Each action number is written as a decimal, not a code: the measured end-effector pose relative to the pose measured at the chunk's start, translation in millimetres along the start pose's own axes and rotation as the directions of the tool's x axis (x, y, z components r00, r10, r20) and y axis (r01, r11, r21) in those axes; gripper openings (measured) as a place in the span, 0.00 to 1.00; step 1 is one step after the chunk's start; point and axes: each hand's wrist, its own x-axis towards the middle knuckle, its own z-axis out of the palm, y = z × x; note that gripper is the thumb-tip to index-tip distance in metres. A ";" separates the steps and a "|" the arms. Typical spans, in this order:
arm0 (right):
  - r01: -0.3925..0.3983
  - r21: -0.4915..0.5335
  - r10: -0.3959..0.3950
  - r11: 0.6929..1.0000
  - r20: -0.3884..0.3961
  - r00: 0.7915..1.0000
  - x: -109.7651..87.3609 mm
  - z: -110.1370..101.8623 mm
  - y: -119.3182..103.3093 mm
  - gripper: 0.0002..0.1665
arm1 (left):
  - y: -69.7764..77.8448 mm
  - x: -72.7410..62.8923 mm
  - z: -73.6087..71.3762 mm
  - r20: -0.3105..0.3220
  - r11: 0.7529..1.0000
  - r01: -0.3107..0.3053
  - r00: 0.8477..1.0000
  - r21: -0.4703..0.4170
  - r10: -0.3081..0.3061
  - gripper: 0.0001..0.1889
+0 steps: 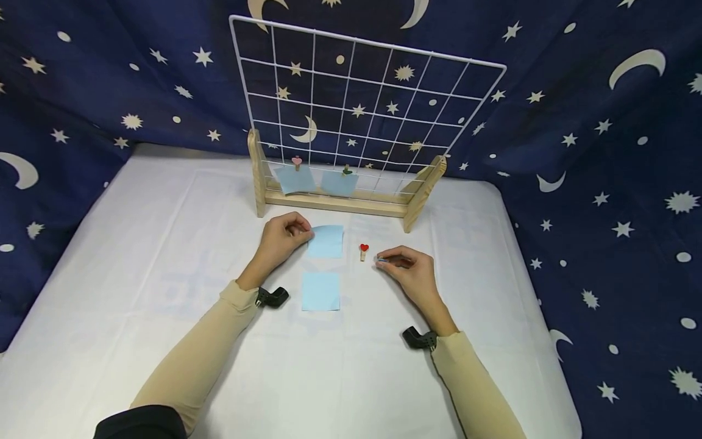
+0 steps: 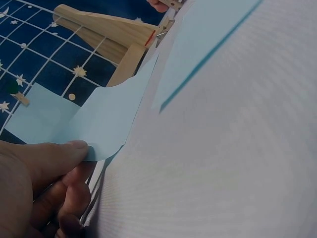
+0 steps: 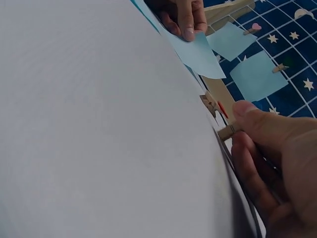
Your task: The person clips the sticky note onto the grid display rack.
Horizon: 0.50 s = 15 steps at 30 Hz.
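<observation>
My left hand [image 1: 281, 242] pinches the left edge of a light blue paper note [image 1: 327, 244] between thumb and fingers. In the left wrist view the held note [image 2: 111, 116] curves up from the white cloth. My right hand [image 1: 410, 268] pinches a small wooden clothespin [image 3: 226, 133] by one end; a bit of blue shows at the fingertips in the head view. Between the hands lies a clothespin with a red heart [image 1: 363, 252]. Another blue note [image 1: 320, 292] lies flat below the held one.
Behind the hands stands a white wire grid [image 1: 353, 77] on a wooden base [image 1: 336, 204]. Two blue notes hang low on it, one under a pink-heart clothespin [image 1: 297, 163], the other under a green-topped clothespin [image 1: 347, 171]. A starry navy curtain [image 1: 603, 152] surrounds the table.
</observation>
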 end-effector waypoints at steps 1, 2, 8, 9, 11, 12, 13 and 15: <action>0.005 -0.001 -0.005 1.000 0.006 1.000 0.3 -0.4 -0.6 0.09 | 0.3 -0.6 -0.5 -0.003 1.000 0.003 1.000 0.002 -0.003 0.06; 0.009 0.001 -0.009 1.000 0.011 1.000 0.6 -0.8 -1.1 0.09 | 0.9 -1.2 -0.8 -0.007 1.000 0.007 1.000 0.002 -0.007 0.06; 0.034 -0.029 -0.033 0.999 0.024 0.999 1.2 -5.0 -5.7 0.11 | 4.1 -3.0 0.3 -0.007 1.000 0.015 1.000 -0.016 -0.015 0.04; 0.043 -0.047 -0.042 0.998 0.020 0.999 1.2 -5.7 -6.7 0.11 | 4.2 -2.6 0.8 -0.004 1.000 0.014 1.000 -0.015 -0.014 0.04; 0.069 -0.083 -0.069 0.994 0.007 0.998 1.8 -7.1 -8.9 0.12 | 4.0 -1.3 1.1 0.002 1.000 0.013 1.000 -0.008 -0.013 0.04; 0.084 -0.102 -0.085 0.991 0.000 0.996 2.8 -7.8 -11.1 0.12 | 4.0 -0.5 0.9 0.002 1.000 0.013 1.000 -0.003 -0.013 0.04; 0.103 -0.123 -0.104 0.987 -0.007 0.995 4.2 -8.4 -13.4 0.12 | 3.8 0.4 0.5 0.000 1.000 0.012 1.000 -0.002 -0.012 0.04; 0.139 -0.166 -0.144 0.976 -0.019 0.989 8.8 -9.8 -18.9 0.12 | 3.9 2.4 -1.3 -0.008 1.000 0.012 1.000 -0.007 -0.012 0.04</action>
